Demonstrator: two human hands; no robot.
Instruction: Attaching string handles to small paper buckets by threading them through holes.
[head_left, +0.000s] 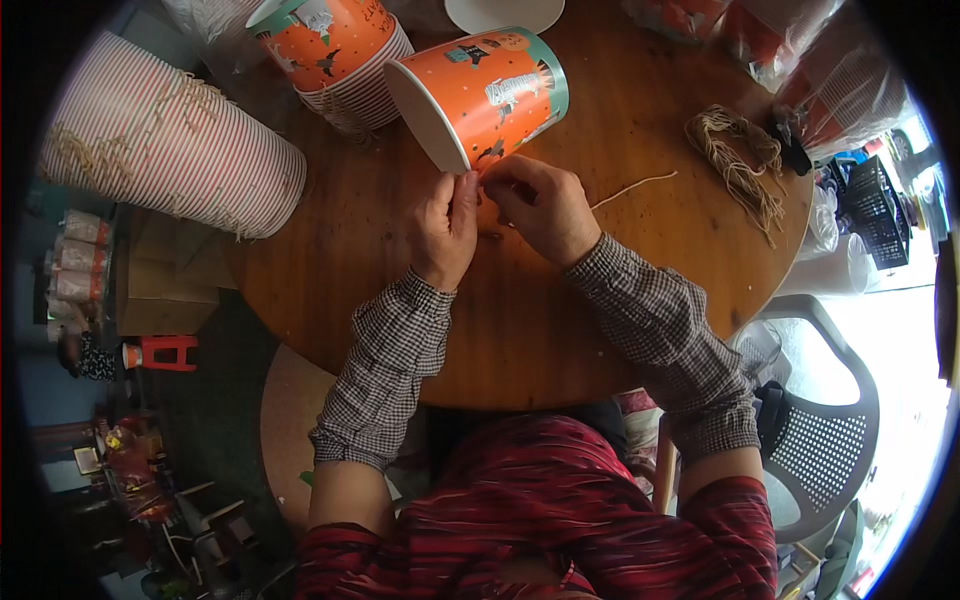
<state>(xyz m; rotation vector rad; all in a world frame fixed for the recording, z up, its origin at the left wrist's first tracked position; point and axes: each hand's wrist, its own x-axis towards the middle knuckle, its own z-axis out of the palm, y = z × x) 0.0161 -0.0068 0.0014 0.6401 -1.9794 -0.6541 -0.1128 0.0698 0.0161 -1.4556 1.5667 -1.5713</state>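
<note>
An orange paper bucket (pixel 500 95) with a green band and printed figures lies tilted on its side, its white rim facing left. My left hand (pixel 446 225) is closed in a pinch at the lowest part of that rim, thumb pressed against the fingers. Right beside it, my right hand (pixel 540 205) has its fingertips drawn together in a pinch. A thin beige cord (pixel 636 188) runs out from under the right hand toward the right. What lies exactly between the fingertips is mostly hidden.
Tall stacks of nested buckets stand at left (pixel 170 140) and behind (pixel 350 80). A bundle of cord (pixel 738 160) lies on the round wooden table (pixel 520 345). Bagged buckets (pixel 840 95) sit far right. A grey plastic chair (pixel 825 430) stands at right, a red stool (pixel 168 353) at left.
</note>
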